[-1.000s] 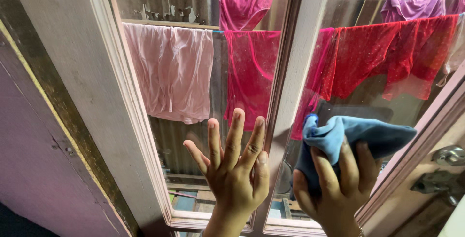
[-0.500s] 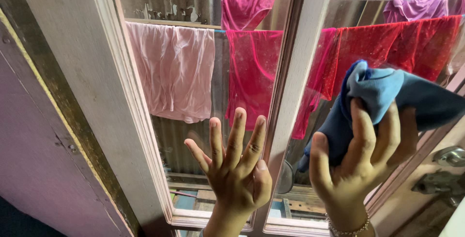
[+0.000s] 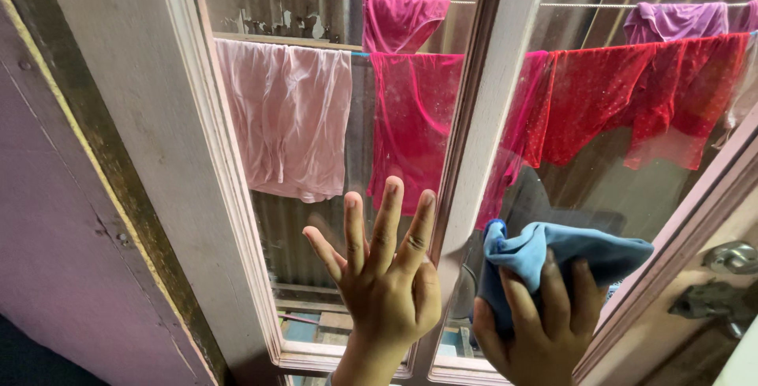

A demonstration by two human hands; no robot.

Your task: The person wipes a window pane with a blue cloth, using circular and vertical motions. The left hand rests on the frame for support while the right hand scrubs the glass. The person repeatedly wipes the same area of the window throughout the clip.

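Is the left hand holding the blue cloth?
No, the left hand is spread flat on the glass; the right hand holds the blue cloth.

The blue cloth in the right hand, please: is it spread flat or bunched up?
Bunched up. The soft blue cloth is crumpled into thick folds under the right hand, whose fingers press it against the glass pane.

Left hand (image 3: 383,275) flat on left pane (image 3: 316,118), lower centre; right hand (image 3: 537,331) presses cloth (image 3: 553,252) on right pane (image 3: 632,189); laundry (image 3: 288,118) behind glass.
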